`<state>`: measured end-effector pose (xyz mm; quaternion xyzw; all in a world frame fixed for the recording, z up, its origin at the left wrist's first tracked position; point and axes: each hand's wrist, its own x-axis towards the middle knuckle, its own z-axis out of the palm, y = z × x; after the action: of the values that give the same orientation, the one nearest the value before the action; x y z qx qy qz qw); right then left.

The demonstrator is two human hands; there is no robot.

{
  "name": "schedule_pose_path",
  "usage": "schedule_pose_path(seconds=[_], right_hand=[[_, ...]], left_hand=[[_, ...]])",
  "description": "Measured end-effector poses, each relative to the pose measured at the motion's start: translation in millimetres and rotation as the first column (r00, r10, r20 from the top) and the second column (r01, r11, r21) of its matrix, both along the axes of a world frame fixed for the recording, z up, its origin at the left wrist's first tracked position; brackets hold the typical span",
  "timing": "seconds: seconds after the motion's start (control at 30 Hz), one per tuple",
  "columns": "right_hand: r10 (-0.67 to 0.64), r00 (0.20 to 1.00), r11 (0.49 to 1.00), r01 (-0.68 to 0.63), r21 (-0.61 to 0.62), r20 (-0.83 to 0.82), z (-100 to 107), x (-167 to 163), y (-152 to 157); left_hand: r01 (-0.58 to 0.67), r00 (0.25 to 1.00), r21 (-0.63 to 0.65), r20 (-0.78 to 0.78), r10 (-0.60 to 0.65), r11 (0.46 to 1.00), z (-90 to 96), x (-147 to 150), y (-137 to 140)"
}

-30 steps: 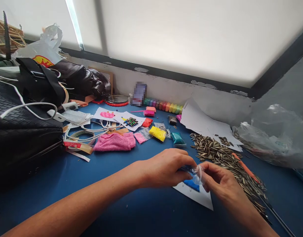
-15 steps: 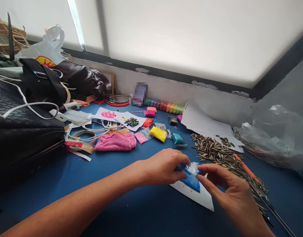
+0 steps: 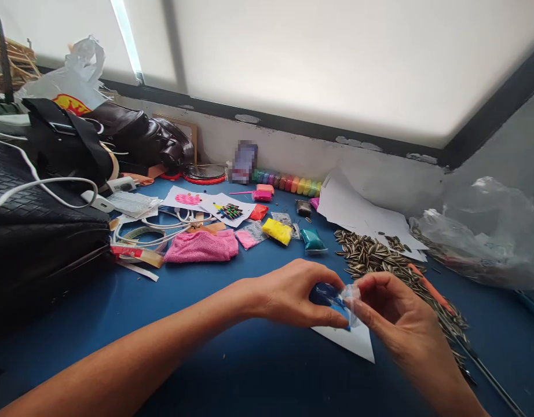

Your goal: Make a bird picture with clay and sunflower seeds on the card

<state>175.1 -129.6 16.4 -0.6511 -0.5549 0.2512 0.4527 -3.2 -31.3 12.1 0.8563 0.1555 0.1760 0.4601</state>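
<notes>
A small clear plastic packet of blue modelling clay (image 3: 326,294) is held between my two hands, above a white sheet of paper (image 3: 361,344). My left hand (image 3: 295,295) grips the packet's left side, with thumb below and fingers above. At its other end, my right hand (image 3: 403,324) pinches the crumpled clear plastic between thumb and index finger. My fingers hide part of the clay, and most of the paper's upper part is covered.
Striped sunflower seeds (image 3: 371,255) lie heaped at the right beside a clear plastic bag (image 3: 488,249). Yellow (image 3: 277,231) and teal (image 3: 313,241) clay packets sit ahead, near a pink cloth (image 3: 201,247). A black bag (image 3: 45,231) stands at left.
The packet has turned and shifted slightly right, and less blue shows. My left thumb has moved right along its lower edge. More clear plastic shows at my right fingers.
</notes>
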Motion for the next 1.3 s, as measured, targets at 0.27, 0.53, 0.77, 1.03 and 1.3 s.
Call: schedule_pose_path(seconds=[0.27, 0.53, 0.77, 1.03, 1.3], right_hand=[[0.058, 0.997, 0.998, -0.057, -0.02, 0.041, 2.0, -5.6, -4.0], [0.059, 0.997, 0.998, -0.059, -0.004, 0.049, 2.6, -7.7, -7.6], [-0.021, 0.985, 1.0, 0.024, -0.011, 0.173, 6.4, 4.0, -8.0], [0.01, 0.868, 0.993, 0.048, -0.104, 0.496, -4.9, 41.4, 6.4], [0.011, 0.763, 0.996, 0.049, -0.076, 0.646, -23.2, 50.8, 11.8]], left_hand=[[0.123, 0.991, -0.248, -0.016, -0.131, 0.961, 3.6, -3.6, 3.4], [0.103, 0.991, -0.296, 0.118, -0.07, 0.95, 3.7, -6.2, 9.0], [-0.191, 0.974, -0.204, 0.085, 0.211, 0.96, 8.5, -12.9, 27.5], [-0.516, 0.852, 0.072, -0.059, 0.52, 0.854, -23.0, -14.4, 60.5], [-0.538, 0.812, 0.207, -0.133, 0.568, 0.817, -38.4, -16.9, 65.1]])
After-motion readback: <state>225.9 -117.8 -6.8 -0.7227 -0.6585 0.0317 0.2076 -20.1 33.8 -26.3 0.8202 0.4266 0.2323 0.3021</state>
